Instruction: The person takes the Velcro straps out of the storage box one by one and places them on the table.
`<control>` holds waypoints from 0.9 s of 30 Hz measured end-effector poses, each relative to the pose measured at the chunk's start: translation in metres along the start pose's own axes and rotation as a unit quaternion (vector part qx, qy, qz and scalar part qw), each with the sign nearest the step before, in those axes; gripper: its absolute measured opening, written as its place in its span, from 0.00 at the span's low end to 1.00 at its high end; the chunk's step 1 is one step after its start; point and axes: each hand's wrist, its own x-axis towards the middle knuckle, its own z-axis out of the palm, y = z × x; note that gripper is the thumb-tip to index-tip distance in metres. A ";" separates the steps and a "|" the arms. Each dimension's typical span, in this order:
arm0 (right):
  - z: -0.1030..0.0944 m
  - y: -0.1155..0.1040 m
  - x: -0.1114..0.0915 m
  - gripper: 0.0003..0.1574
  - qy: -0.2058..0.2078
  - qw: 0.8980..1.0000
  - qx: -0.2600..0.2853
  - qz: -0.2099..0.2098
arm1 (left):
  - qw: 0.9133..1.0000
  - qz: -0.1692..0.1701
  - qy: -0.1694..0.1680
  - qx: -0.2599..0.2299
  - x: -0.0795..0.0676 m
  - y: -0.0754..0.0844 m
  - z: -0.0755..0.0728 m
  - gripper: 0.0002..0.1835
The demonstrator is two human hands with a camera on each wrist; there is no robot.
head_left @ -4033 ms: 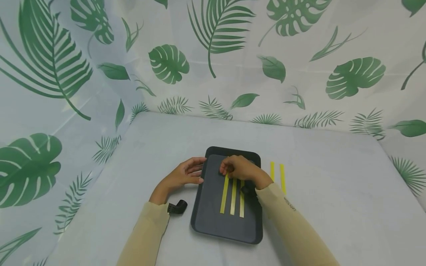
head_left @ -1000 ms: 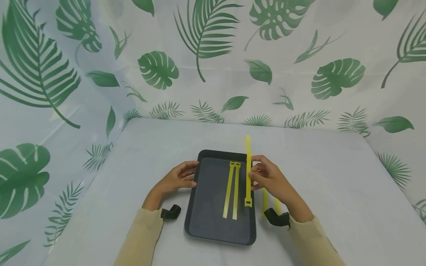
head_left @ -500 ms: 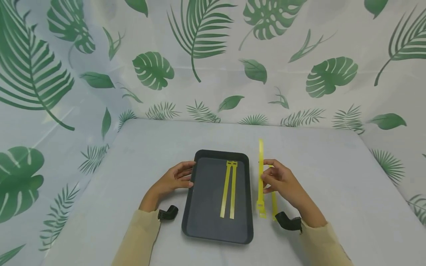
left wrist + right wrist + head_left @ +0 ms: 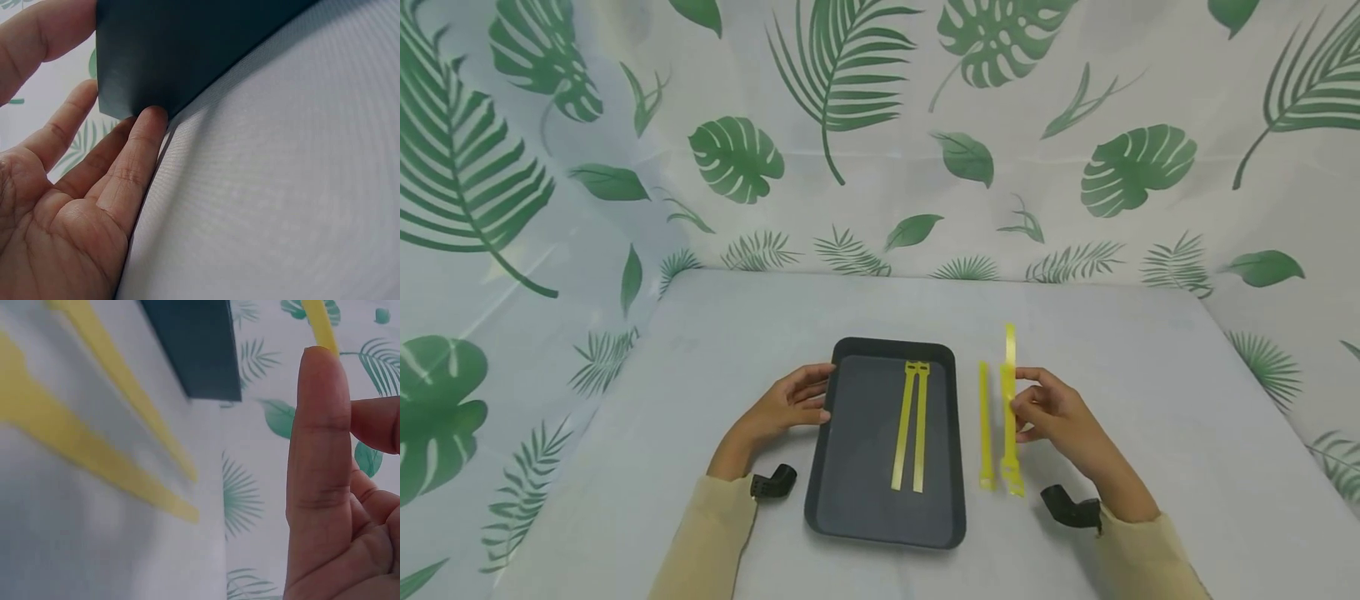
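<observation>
My right hand (image 4: 1054,412) pinches a flat yellow cable tie (image 4: 1009,392) between thumb and fingers, right of the tray. That tie stands lengthwise and overlaps another tie lying below it on the table. In the right wrist view, its tip (image 4: 320,325) rises above a fingertip. A further yellow cable tie (image 4: 986,425) lies between the tray and the held one. Two more cable ties (image 4: 920,433), with slotted heads at the far end, lie side by side inside the dark grey tray (image 4: 857,500). Relaxed fingers of my left hand (image 4: 786,404) rest against the tray's left wall (image 4: 137,69).
The tray stands on a white-covered table (image 4: 737,312). A leaf-print curtain (image 4: 865,192) hangs behind and along the sides. Black wrist-camera mounts (image 4: 775,482) stick out near both wrists, the right mount (image 4: 1070,507) close to the loose ties.
One cable tie has been picked out of the tray, leaving two there. My right hand has carried it rightward over the ties on the table. My left hand stays at the tray.
</observation>
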 end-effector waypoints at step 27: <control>-0.031 0.028 -0.008 0.36 -0.005 0.981 -0.057 0.185 | 1.000 0.010 -0.004 -0.003 -0.001 0.000 0.001 0.45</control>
